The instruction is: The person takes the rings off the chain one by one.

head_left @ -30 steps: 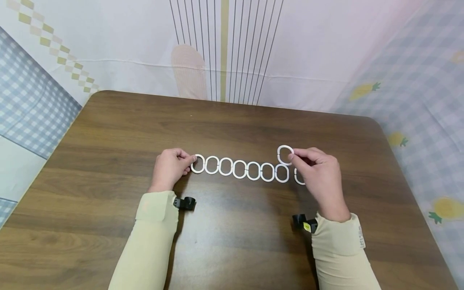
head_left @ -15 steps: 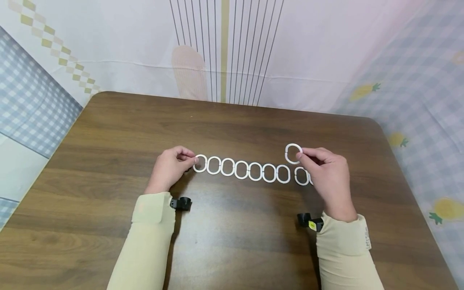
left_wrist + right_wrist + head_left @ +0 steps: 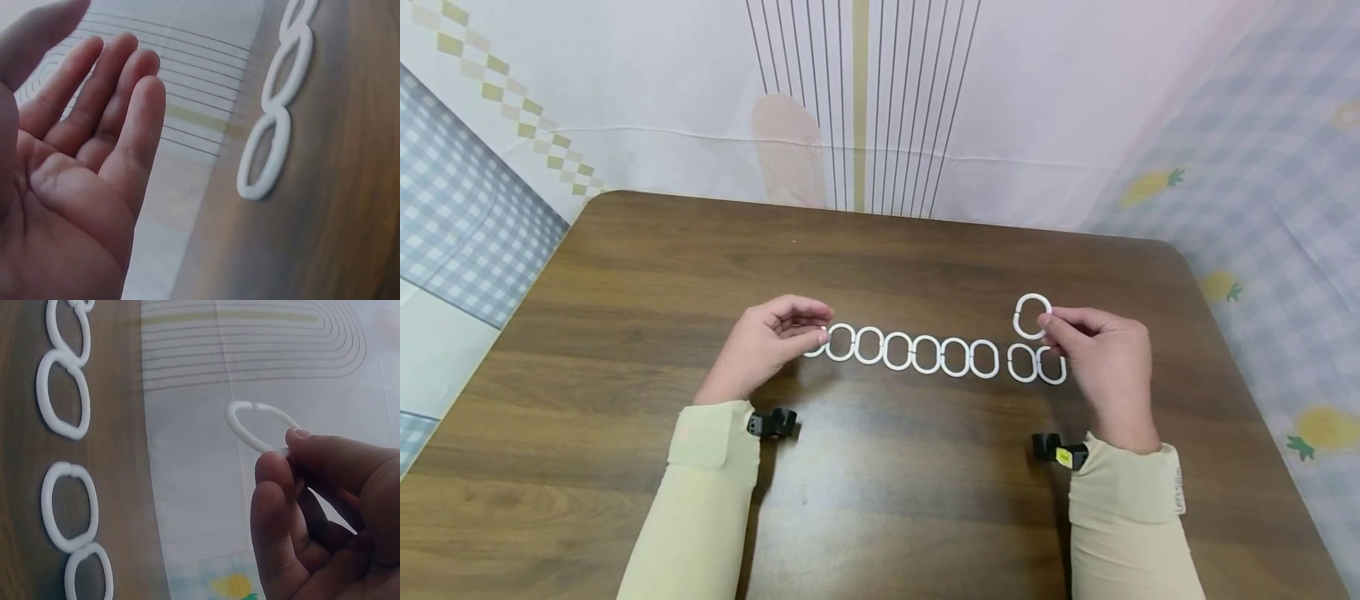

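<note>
In the head view my right hand (image 3: pixel 1108 367) pinches a white oval curtain ring (image 3: pixel 1033 296) between thumb and forefinger. The right wrist view shows a small split in this ring (image 3: pixel 232 420). A row of similar rings (image 3: pixel 912 351), laid end to end, stretches along the wooden table. Past a short gap at its right lies a pair of rings (image 3: pixel 1037 362), just below the held one. My left hand (image 3: pixel 769 342) hovers over the row's left end, partly hiding the last ring. Seen from the left wrist, its fingers are extended and the palm holds nothing.
The brown table (image 3: pixel 880 500) has rounded far corners. A white patterned cloth (image 3: pixel 1037 100) hangs behind its far edge. Checked cloth (image 3: pixel 1285 275) borders the right side, and blue checks (image 3: pixel 467 167) show at the left. Black wrist cameras sit at both cuffs.
My right hand has carried its ring rightward, away from the row, uncovering the pair beneath. My left hand has let go of the row's end ring and its fingers have spread.
</note>
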Action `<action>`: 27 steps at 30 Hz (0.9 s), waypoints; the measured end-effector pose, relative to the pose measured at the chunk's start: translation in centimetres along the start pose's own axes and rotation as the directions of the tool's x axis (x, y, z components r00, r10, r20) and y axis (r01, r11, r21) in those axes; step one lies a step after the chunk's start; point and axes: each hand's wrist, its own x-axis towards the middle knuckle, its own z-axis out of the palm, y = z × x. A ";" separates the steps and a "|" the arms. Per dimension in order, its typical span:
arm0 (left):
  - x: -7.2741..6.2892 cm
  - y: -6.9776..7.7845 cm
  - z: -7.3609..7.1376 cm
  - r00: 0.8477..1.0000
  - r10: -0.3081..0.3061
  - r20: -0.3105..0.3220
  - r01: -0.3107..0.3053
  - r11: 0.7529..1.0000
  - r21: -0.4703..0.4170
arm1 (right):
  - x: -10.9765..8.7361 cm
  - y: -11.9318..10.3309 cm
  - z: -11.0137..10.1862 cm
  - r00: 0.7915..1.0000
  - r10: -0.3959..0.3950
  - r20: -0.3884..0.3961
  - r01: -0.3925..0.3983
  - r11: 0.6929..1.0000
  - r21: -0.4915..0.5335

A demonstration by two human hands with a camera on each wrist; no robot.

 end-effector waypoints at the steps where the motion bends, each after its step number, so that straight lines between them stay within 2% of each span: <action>1: 0.0 0.1 0.1 1.000 0.007 0.014 -0.007 1.000 -0.016 | 0.1 0.1 -0.1 1.000 0.002 -0.005 -0.002 1.000 -0.002; 6: -0.3 1.1 0.3 0.998 0.041 0.045 -0.038 0.998 -0.056 | 0.4 0.9 -0.6 1.000 0.026 0.003 -0.026 0.999 -0.021; 10: -0.6 2.1 0.4 0.997 0.067 0.041 -0.064 0.996 -0.057 | 0.7 1.5 -1.0 0.999 0.037 0.040 -0.034 0.996 -0.079; 17: -0.9 3.0 0.5 0.996 0.077 0.036 -0.075 0.995 -0.068 | 1.1 2.6 -1.4 0.994 0.023 0.104 -0.004 0.983 -0.183; 23: -1.2 3.9 0.8 0.995 0.098 0.027 -0.095 0.991 -0.090 | 1.7 3.8 -1.5 0.992 0.038 0.124 -0.013 0.981 -0.195; 27: -1.4 4.4 0.8 0.994 0.109 0.030 -0.105 0.990 -0.098 | 2.0 4.6 -2.1 0.990 0.077 0.117 -0.053 0.979 -0.196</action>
